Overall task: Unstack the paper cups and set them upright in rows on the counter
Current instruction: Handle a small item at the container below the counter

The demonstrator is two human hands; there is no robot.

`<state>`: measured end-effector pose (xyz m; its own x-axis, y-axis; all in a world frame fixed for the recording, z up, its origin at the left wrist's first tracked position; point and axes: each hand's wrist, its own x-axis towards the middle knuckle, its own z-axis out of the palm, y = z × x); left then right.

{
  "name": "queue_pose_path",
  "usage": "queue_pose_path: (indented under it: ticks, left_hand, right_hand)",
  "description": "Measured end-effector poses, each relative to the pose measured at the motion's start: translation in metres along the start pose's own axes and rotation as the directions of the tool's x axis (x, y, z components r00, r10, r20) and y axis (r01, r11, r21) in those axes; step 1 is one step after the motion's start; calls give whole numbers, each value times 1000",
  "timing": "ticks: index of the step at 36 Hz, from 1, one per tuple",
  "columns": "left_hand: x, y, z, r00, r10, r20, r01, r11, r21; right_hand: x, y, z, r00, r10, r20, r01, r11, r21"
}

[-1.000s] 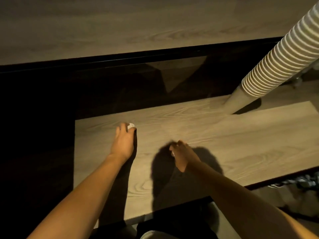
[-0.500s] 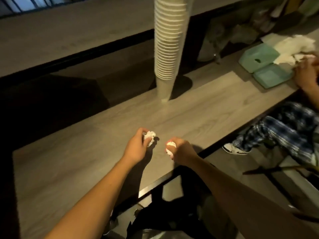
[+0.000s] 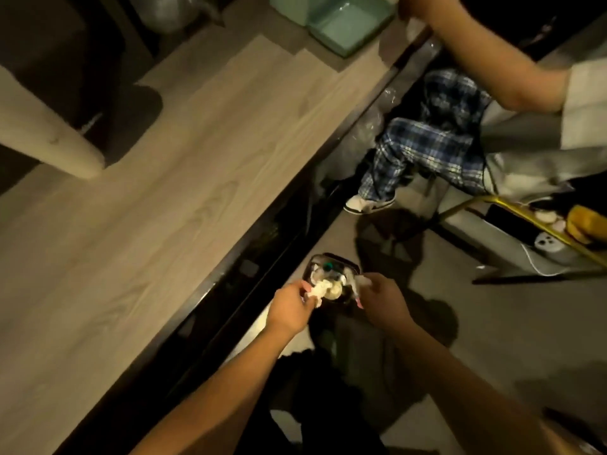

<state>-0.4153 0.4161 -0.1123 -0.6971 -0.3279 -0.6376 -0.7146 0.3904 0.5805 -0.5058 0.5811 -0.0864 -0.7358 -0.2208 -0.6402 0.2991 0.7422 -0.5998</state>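
Note:
The lower end of the tall white paper cup stack (image 3: 49, 136) rests on the wooden counter (image 3: 164, 178) at the upper left; the rest of the stack is out of frame. Both my hands are off the counter, over a small dark bin (image 3: 331, 266) on the floor. My left hand (image 3: 289, 308) pinches a crumpled white tissue (image 3: 320, 289) above the bin's mouth. My right hand (image 3: 381, 300) is curled just right of the bin, with a scrap of white tissue (image 3: 362, 280) at its fingertips.
The counter's dark front edge (image 3: 269, 224) runs diagonally beside the bin. Green tissue boxes (image 3: 345, 24) sit at the counter's far end. Another person in plaid trousers (image 3: 423, 139) sits at the right, an arm (image 3: 486, 60) reaching toward the counter. A gold-framed stool (image 3: 532, 224) stands nearby.
My hands have left the counter with the tissue wads and dropped to the bin on the floor. The view has swung right and down, so the cup stack has slid to the upper left.

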Motion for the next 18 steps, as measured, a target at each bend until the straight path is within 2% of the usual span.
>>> queue_pose_path:
  ticks: [4, 8, 13, 18]
  left_hand:
    - [45, -7, 42, 994, -101, -41, 102, 994, 38]
    - [89, -18, 76, 983, -181, -37, 183, 982, 48]
    - [120, -17, 91, 979, -200, -23, 202, 969, 144]
    - [124, -9, 79, 987, -148, -57, 155, 978, 142]
  right_hand:
    - [25, 37, 3, 990, 123, -65, -120, 991, 51]
    - [66, 73, 23, 982, 174, -75, -172, 984, 32]
    - [110, 78, 39, 968, 246, 43, -246, 969, 8]
    - [116, 66, 30, 969, 243, 46, -242, 970, -22]
